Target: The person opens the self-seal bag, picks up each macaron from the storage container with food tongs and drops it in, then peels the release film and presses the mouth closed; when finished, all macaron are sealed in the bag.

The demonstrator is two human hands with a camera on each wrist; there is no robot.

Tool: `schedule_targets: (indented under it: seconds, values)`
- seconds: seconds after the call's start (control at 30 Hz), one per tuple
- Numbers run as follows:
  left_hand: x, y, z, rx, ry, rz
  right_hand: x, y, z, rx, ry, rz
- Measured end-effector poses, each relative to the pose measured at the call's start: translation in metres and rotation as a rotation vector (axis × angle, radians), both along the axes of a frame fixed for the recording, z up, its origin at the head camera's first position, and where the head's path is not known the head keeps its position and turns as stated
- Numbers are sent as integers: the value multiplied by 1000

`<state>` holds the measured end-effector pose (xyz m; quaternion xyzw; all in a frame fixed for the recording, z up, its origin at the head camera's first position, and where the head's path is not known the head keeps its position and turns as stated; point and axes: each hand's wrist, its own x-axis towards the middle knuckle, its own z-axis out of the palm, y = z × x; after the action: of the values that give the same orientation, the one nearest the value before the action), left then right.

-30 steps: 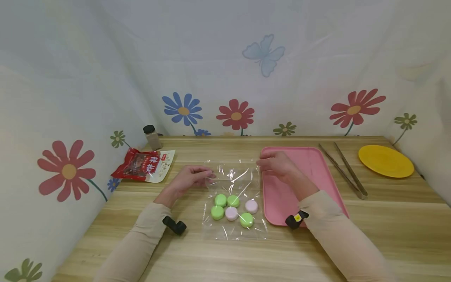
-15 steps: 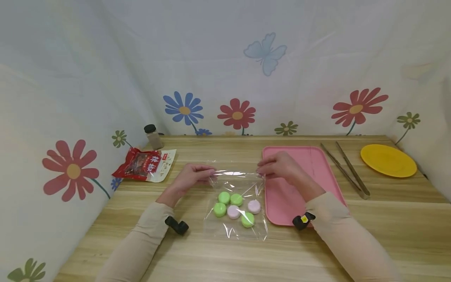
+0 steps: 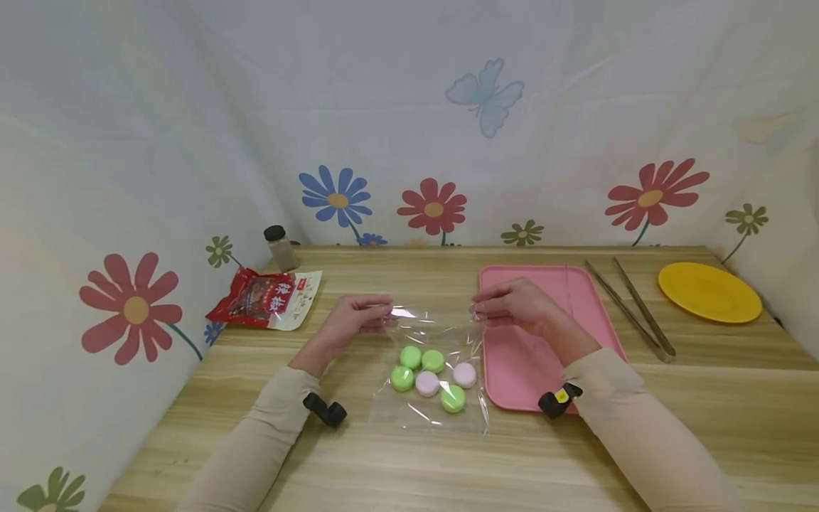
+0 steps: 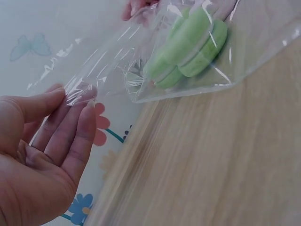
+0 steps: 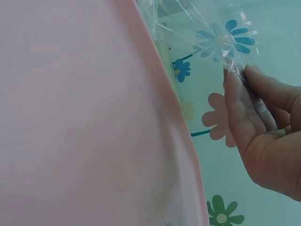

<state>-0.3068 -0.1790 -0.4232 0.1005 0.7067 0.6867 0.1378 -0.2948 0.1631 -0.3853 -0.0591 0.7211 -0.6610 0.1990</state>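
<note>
A clear plastic bag [image 3: 425, 334] lies on the table in front of the person, holding several macarons, some green [image 3: 453, 399] and some pale pink [image 3: 427, 384]. The left hand [image 3: 345, 323] pinches the far left corner of the bag between thumb and fingers. In the left wrist view that hand [image 4: 47, 155] has its thumb tip against the film, and green macarons [image 4: 202, 42] show through the plastic. At the far right corner, the right hand [image 3: 521, 306] pinches the film too; the right wrist view shows this hand [image 5: 268, 127] with thumb and forefinger on it.
A pink tray [image 3: 531, 370] lies right of the bag, partly under the right forearm. Metal tongs [image 3: 630, 309] and a yellow plate [image 3: 710, 291] are farther right. At the back left are a red food packet [image 3: 265, 299] and a black-capped jar [image 3: 281, 249].
The bag's far edge has come nearer the person and now shows a shiny band between the hands. Both hands have shifted only slightly. The macarons lie much as before inside.
</note>
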Motion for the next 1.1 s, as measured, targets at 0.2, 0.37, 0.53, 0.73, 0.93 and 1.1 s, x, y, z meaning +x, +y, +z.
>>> schedule_targets:
  seconds: [0.2, 0.37, 0.53, 0.73, 0.93, 1.1]
  values:
    - [-2, -2, -2, 25, -9, -12, 1, -2, 0, -14, 15, -8]
    - [-2, -3, -3, 34, -5, -28, 0, -1, -2, 11, 32, -9]
    - [-4, -6, -4, -11, 31, -20, 0, 1, -2, 183, 100, 8]
    - [-3, -10, 1, -218, 174, 30, -1, 3, 2, 230, 100, 61]
    - [-2, -14, 9, -203, 86, -18, 0, 4, 3, 121, 31, 86]
    - [-2, -16, 9, -73, -50, -67, 0, 7, 0, 34, -22, 111]
